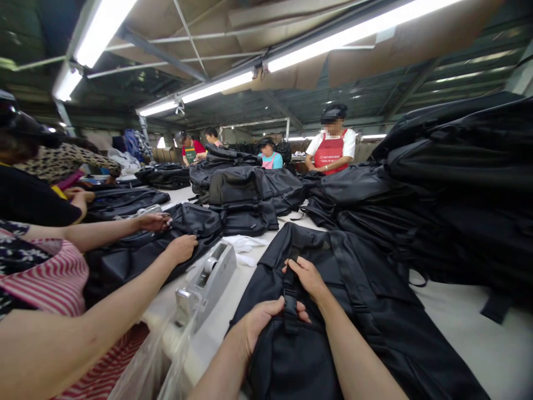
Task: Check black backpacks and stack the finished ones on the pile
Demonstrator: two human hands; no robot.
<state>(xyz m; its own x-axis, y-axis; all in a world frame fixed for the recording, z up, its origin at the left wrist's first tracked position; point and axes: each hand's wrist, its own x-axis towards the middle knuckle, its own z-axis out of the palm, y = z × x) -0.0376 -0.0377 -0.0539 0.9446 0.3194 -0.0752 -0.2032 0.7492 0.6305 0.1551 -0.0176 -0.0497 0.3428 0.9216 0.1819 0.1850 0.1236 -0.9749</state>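
Black backpack (389,311) lies on the pale bench (462,316) directly in front of the wearer, its near end running out of view at the bottom. Two webbing straps run down its face, roughly side by side.

Left hand (263,321): fingers grasping the black buckle (290,306) on the left-hand strap, thumb on its near side, other fingertips showing beyond it. Right hand (308,278): fingers pinching the webbing strap (290,282) just above that buckle, wrist angled in from the right. The second strap (347,272), with its own buckle, lies flat against the bag, clear of both hands.

Left of the backpack: a grey tape dispenser (214,280), with crumpled white material (245,246) beyond it. Clear plastic sheeting (141,366) hangs at the bench's near edge. Farther left, a co-worker in a red-and-white striped apron (54,272) has both hands at another black bag (145,255).

Right: black bags heaped high (449,172). More black bags (241,191) ahead, mid-bench. Across the bench, a person in a red apron (333,153), head bent; others farther back. Tube lights (341,39) overhead.
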